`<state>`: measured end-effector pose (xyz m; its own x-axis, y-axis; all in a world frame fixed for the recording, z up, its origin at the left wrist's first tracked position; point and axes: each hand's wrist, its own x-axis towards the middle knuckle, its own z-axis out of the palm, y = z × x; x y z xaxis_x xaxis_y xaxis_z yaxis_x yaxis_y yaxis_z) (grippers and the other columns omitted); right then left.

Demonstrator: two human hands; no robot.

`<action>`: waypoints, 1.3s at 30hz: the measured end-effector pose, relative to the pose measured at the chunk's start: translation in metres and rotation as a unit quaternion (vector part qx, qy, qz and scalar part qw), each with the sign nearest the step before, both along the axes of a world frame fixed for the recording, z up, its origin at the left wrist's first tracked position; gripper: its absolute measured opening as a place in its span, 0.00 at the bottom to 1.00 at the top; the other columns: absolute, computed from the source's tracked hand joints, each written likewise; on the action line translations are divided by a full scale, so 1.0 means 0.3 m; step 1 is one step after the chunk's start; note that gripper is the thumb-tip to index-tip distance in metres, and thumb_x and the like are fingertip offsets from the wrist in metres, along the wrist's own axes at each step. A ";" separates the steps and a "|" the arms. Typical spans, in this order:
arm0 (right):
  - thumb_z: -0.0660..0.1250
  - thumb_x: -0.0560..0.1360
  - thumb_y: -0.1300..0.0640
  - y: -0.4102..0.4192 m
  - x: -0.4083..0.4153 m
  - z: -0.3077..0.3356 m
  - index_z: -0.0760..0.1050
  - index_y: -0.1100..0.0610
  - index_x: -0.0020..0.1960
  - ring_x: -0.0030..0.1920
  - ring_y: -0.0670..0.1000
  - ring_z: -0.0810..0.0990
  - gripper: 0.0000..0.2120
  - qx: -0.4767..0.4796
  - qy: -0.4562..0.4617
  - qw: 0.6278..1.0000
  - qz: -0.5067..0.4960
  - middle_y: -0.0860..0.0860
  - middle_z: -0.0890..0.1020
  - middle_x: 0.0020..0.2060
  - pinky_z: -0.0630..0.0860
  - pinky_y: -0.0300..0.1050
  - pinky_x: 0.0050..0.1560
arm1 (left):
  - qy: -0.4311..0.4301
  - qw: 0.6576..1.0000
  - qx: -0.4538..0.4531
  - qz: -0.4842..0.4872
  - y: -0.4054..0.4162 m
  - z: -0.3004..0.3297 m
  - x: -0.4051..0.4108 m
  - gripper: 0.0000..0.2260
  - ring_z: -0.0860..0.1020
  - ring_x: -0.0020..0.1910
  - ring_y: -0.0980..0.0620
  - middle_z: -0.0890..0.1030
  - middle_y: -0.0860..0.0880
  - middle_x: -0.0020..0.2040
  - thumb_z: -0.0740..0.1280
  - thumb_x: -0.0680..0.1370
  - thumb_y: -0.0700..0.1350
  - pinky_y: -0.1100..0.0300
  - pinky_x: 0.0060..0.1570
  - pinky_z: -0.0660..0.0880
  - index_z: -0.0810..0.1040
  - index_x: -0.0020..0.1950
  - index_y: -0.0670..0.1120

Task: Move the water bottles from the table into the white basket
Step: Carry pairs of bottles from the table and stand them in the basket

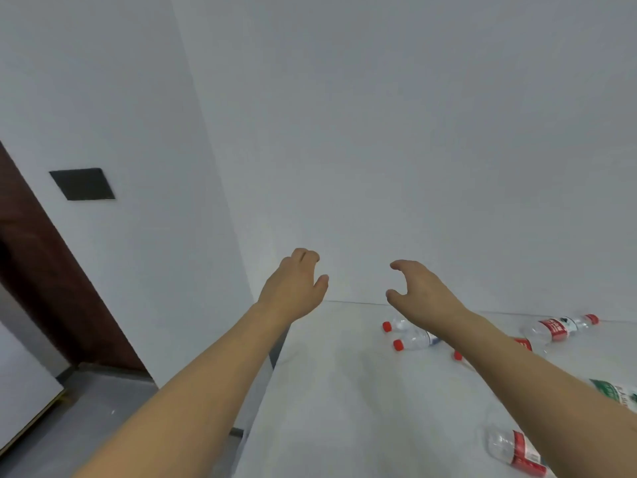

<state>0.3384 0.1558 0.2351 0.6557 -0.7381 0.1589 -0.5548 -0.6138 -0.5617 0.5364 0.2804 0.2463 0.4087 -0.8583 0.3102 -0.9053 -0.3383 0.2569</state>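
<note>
Head view: bottles (560,327) on table (344,408).

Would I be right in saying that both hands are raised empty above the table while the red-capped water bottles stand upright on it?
Not quite: the head view shows the water bottles lying on their sides on the table, not upright. The rest holds: the left hand and right hand are raised above it, empty.

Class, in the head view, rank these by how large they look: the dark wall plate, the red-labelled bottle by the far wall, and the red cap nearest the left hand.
1. Red-labelled bottle
2. Dark wall plate, similar in extent and nearer the camera, so this order is unsure
3. Red cap, clearly smallest
</note>
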 end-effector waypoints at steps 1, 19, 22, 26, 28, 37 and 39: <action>0.63 0.77 0.54 -0.026 -0.037 -0.020 0.62 0.55 0.75 0.72 0.51 0.65 0.27 0.003 0.007 1.000 -0.003 0.50 0.66 0.74 0.64 0.47 0.69 | 0.015 1.000 -0.001 -0.001 -0.040 -0.008 -0.035 0.21 0.71 0.66 0.46 0.67 0.47 0.73 0.59 0.83 0.51 0.51 0.59 0.73 0.67 0.73 0.43; 0.64 0.77 0.56 -0.696 -0.755 -0.362 0.63 0.54 0.74 0.61 0.51 0.74 0.27 0.120 0.078 0.989 -0.024 0.52 0.66 0.73 0.72 0.44 0.58 | 0.351 0.926 -0.006 0.141 -0.668 -0.366 -0.687 0.13 0.73 0.45 0.55 0.76 0.50 0.56 0.63 0.80 0.51 0.62 0.39 0.68 0.75 0.59 0.44; 0.65 0.77 0.57 -0.791 -0.870 -0.428 0.63 0.54 0.75 0.70 0.54 0.69 0.27 0.137 0.094 0.985 -0.049 0.53 0.67 0.74 0.68 0.47 0.65 | 0.418 0.895 -0.007 0.152 -0.788 -0.447 -0.786 0.07 0.72 0.37 0.55 0.77 0.50 0.46 0.63 0.80 0.49 0.60 0.35 0.68 0.73 0.49 0.46; 0.64 0.77 0.58 -0.929 -1.033 -0.512 0.62 0.55 0.75 0.70 0.55 0.69 0.27 0.133 0.135 0.980 -0.063 0.54 0.68 0.73 0.66 0.48 0.67 | 0.331 0.939 0.037 0.082 -0.918 -0.557 -0.950 0.08 0.75 0.40 0.53 0.75 0.51 0.47 0.63 0.79 0.47 0.58 0.37 0.70 0.74 0.53 0.44; 0.64 0.77 0.58 -1.007 -1.118 -0.560 0.62 0.55 0.75 0.69 0.55 0.69 0.27 0.142 0.161 0.974 -0.066 0.54 0.68 0.72 0.66 0.48 0.66 | 0.303 0.949 0.087 0.025 -0.974 -0.614 -1.045 0.11 0.75 0.47 0.51 0.75 0.50 0.54 0.63 0.80 0.49 0.59 0.42 0.70 0.74 0.60 0.45; 0.66 0.75 0.52 -1.282 -1.372 -0.868 0.58 0.56 0.76 0.68 0.55 0.69 0.33 0.153 0.308 0.939 0.018 0.53 0.67 0.73 0.66 0.48 0.69 | 0.002 0.911 0.370 -0.179 -1.167 -0.865 -1.369 0.23 0.71 0.63 0.45 0.72 0.45 0.67 0.65 0.77 0.44 0.48 0.61 0.73 0.68 0.72 0.46; 0.66 0.74 0.50 -1.305 -1.380 -0.937 0.58 0.55 0.76 0.68 0.55 0.69 0.34 0.136 0.327 0.934 0.052 0.53 0.68 0.71 0.66 0.49 0.69 | -0.028 0.894 0.403 -0.194 -1.187 -0.927 -1.412 0.24 0.71 0.63 0.43 0.71 0.44 0.66 0.66 0.76 0.41 0.49 0.63 0.70 0.67 0.72 0.45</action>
<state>-0.0756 -0.2359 -0.0459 0.6173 -0.6193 -0.4852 -0.7789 -0.5679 -0.2662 0.1127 -0.0756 -0.0319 0.0347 -0.8861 -0.4622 -0.9985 -0.0501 0.0211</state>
